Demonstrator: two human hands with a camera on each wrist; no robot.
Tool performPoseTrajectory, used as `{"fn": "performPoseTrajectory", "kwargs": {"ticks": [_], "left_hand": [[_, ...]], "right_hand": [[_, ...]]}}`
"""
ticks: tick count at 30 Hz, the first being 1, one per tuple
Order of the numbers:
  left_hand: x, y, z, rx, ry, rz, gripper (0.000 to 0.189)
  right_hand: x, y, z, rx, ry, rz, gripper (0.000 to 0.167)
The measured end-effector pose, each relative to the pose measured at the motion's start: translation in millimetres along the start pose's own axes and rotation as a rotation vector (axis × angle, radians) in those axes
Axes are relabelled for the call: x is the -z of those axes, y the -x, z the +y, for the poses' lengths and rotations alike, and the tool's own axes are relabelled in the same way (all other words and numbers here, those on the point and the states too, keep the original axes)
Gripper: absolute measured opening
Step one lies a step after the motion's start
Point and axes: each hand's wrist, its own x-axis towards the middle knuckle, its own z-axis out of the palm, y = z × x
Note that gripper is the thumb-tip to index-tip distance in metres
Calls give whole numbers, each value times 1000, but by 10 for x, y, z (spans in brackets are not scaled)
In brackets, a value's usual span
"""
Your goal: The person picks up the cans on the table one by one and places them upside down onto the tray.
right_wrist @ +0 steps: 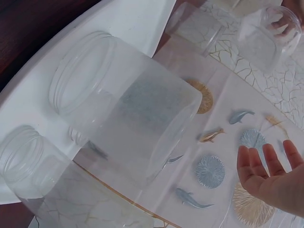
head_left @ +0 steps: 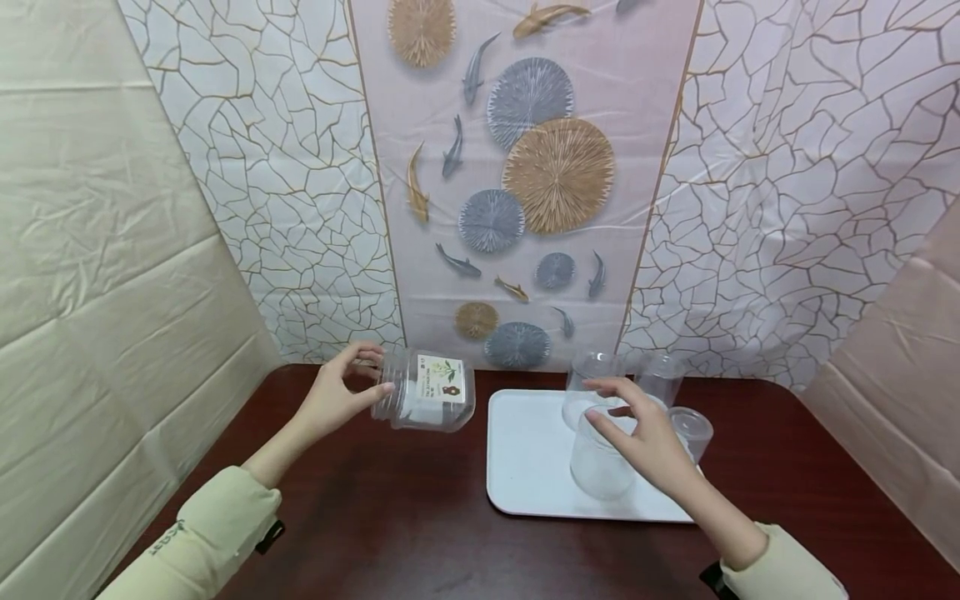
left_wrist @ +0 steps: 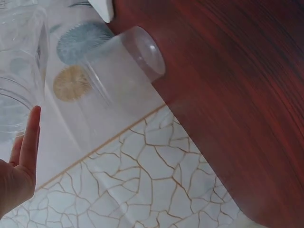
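Note:
My left hand (head_left: 337,392) grips a clear jar (head_left: 441,383) with a printed label by its threaded neck. The jar is tipped on its side above the table, its mouth towards the palm. Fingers spread and loosely bent, my right hand (head_left: 651,435) hovers over a clear jar (head_left: 600,471) on the white tray (head_left: 525,471). In the right wrist view this jar (right_wrist: 142,99) stands mouth down, and a gap shows between it and the fingers (right_wrist: 273,161). Behind the labelled jar, the left wrist view shows a clear container (left_wrist: 126,61) on the table.
More clear containers stand at the tray's back and right: a tall one (head_left: 581,375), another (head_left: 663,375) and a smaller one (head_left: 693,425). The dark red table (head_left: 390,525) ends at a patterned backdrop (head_left: 315,208), with cloth walls (head_left: 90,333) on both sides.

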Motion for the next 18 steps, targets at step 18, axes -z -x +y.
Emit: {"fn": "performPoseTrajectory", "kwargs": {"ticks": [18], "left_hand": [[-393,-113,368,-42,346,13,44]], "right_hand": [[1,-38,-75,-138,-175,5,43]]}}
